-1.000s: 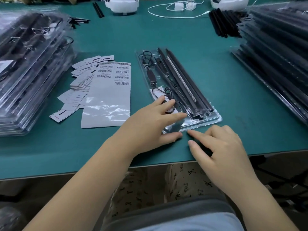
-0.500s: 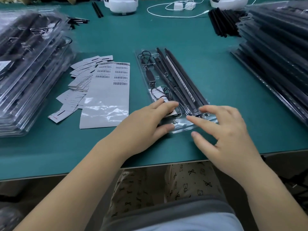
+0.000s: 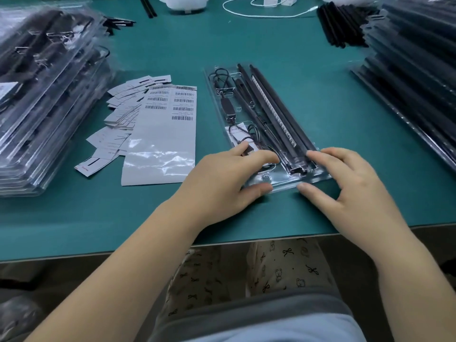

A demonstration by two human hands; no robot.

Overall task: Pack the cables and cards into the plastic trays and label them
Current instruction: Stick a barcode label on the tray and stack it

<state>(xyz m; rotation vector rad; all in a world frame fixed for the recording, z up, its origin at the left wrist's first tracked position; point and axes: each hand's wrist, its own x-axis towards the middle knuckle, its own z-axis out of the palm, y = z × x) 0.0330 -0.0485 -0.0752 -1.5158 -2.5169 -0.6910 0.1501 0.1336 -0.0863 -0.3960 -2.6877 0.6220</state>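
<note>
A clear plastic tray (image 3: 318, 177) lies in the middle of the green table, holding long black strips (image 3: 276, 112), a coiled black cable (image 3: 223, 81) with a small black box, and a white card (image 3: 234, 130). My left hand (image 3: 222, 183) grips the tray's near left corner, thumb under the front edge and fingers on top. My right hand (image 3: 345, 188) grips the near right corner the same way, fingers on the strip ends. A label sheet (image 3: 170, 112) with barcode stickers lies left of the tray, beside a pile of small white cards (image 3: 121, 112).
Stacks of packed clear trays (image 3: 42, 95) stand at the left. Stacks of trays with black strips (image 3: 417, 70) fill the right. Loose black strips (image 3: 338, 23), a white cable (image 3: 269, 11) and white devices lie at the back. The table's front edge (image 3: 98, 253) runs below my hands.
My right hand moved up from the table in front of the tray onto its near right corner. My left hand stayed on the near left corner, and the tray shifted slightly.
</note>
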